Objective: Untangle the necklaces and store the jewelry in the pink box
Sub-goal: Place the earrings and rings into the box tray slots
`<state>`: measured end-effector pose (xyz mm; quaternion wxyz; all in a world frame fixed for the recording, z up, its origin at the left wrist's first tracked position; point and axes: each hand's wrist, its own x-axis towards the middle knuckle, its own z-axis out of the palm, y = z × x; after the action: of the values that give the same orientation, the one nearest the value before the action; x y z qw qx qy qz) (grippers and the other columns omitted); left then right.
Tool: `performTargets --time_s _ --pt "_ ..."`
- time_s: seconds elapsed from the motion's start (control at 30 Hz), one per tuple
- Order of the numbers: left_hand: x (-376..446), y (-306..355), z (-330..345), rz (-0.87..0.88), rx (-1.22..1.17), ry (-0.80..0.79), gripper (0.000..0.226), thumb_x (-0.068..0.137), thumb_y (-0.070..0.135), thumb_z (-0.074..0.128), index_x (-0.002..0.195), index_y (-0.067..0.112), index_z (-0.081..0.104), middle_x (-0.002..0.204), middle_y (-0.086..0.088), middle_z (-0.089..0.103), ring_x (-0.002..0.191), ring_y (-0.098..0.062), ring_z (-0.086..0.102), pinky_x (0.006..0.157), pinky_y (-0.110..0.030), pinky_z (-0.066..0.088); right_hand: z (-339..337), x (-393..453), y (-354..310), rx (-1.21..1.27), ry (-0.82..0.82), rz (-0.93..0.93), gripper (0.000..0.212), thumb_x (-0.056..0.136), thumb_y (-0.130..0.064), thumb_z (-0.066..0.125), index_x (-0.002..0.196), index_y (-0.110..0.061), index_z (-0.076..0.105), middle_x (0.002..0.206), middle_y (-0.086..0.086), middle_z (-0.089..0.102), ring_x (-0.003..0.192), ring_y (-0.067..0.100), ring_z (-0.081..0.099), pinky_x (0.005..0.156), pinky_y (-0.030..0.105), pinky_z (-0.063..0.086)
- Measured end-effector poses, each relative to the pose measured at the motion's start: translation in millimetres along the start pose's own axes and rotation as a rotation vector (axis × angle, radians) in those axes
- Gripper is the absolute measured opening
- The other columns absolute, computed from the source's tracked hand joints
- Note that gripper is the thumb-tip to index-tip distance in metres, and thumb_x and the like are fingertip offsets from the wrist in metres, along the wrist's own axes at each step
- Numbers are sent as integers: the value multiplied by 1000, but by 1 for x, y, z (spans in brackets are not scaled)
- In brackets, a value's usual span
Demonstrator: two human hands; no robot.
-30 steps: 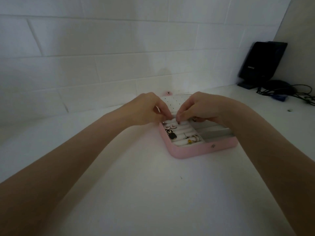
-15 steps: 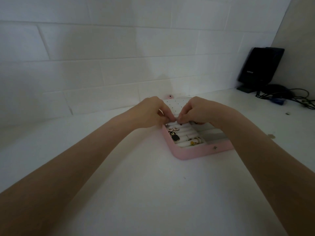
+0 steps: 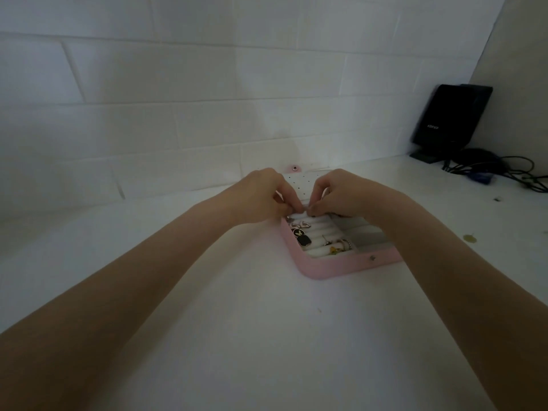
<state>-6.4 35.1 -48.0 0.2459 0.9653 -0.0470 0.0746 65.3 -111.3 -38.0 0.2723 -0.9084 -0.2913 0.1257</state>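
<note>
**A:** Where are the edges, and how much room is there to move?

**B:** A white counter point(image 3: 267, 336) fills the lower part of the view. A white tiled wall point(image 3: 178, 114) closes it off at the back, and a second wall meets it at the far right corner. In that corner stands a black box-shaped device point(image 3: 450, 114), with dark cables point(image 3: 510, 173) trailing beside it. Between the viewer and the pink box point(image 3: 341, 266) the counter is open, bare apart from a small speck or two. A small gold round thing point(image 3: 470, 238) lies on the counter to the right of the box, apart from it.

**A:** Where is the pink box relative to the hands?

**B:** It sits on the counter near the back wall, a little right of centre. Both hands hover over its far end. The left hand point(image 3: 264, 197) and the right hand point(image 3: 341, 194) meet fingertip to fingertip, fingers curled and pinched together above the back rows. What they pinch is too small and dim to make out. The right forearm crosses over the box's right side.

**A:** Which way does the box point?

**B:** It lies open and flat, turned at an angle, with a rounded corner pointing toward the viewer. Its long front wall runs from that corner back and to the right. The lid point(image 3: 299, 182), white inside with small holes, leans back by the wall. White padded rolls run across the left part, holding rings point(image 3: 341, 246) and black pieces point(image 3: 304, 240); a compartment lies to the right.
</note>
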Motion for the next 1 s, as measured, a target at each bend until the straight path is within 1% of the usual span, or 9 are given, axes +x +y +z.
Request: performTargets --time_s 0.17,0.37,0.43,0.57,0.63,0.73,0.83,0.9,1.0 --pt "0 2 -2 12 11 -1 21 83 7 65 94 22 75 83 2 62 68 0 55 76 -17 45 -7 -6 1 139 -41 64 20 85 -8 65 68 -10 55 55 6 49 48 15 40 45 21 32" --pt "2 14 -5 4 19 31 20 84 9 61 89 24 74 86 3 64 69 -2 56 69 -10 41 -18 -15 3 169 -18 48 17 86 -8 63 71 -9 56 60 7 55 50 15 45 47 21 37" --pt "7 26 -5 0 1 54 22 85 10 59 85 28 72 81 9 63 71 0 57 65 -7 40 -34 -23 9 176 40 38 14 86 -7 63 74 -9 58 65 5 59 51 12 49 47 19 40" --pt "21 72 5 88 50 -17 20 88 16 56 95 23 74 81 15 61 80 -3 58 61 -1 37 -74 -51 33 14 135 71 5 84 -5 63 82 -4 67 71 4 63 58 9 54 50 17 43" --pt "28 97 17 163 58 -71 19 90 18 57 100 20 73 92 12 66 83 -4 59 65 -3 39 -84 -66 53 -96 126 124 9 83 -5 64 89 -2 70 67 2 62 59 8 54 47 16 46" --pt "34 124 35 240 63 -84 20 90 18 55 100 21 72 97 9 68 76 3 57 67 -4 38 -79 -85 83 -162 110 172 13 82 -12 69 94 -8 72 75 4 66 58 7 55 47 14 45" --pt "35 138 51 265 108 -92 21 90 20 54 101 22 72 88 13 63 67 8 51 60 1 36 -67 -92 105 -167 181 94 18 82 -12 68 99 -12 73 85 1 63 61 3 51 52 7 37" --pt "36 143 60 271 122 -106 21 89 19 55 101 22 73 89 12 64 67 6 51 59 3 35 -60 -96 115 -193 218 56 19 83 -13 67 101 -14 73 87 -1 61 71 7 52 53 7 35" --pt "39 144 70 226 124 -122 21 89 17 55 99 22 73 90 8 67 68 3 52 63 -7 38 -51 -100 126 -187 245 14 16 83 -10 66 96 -15 74 78 -5 57 78 9 51 53 2 35"
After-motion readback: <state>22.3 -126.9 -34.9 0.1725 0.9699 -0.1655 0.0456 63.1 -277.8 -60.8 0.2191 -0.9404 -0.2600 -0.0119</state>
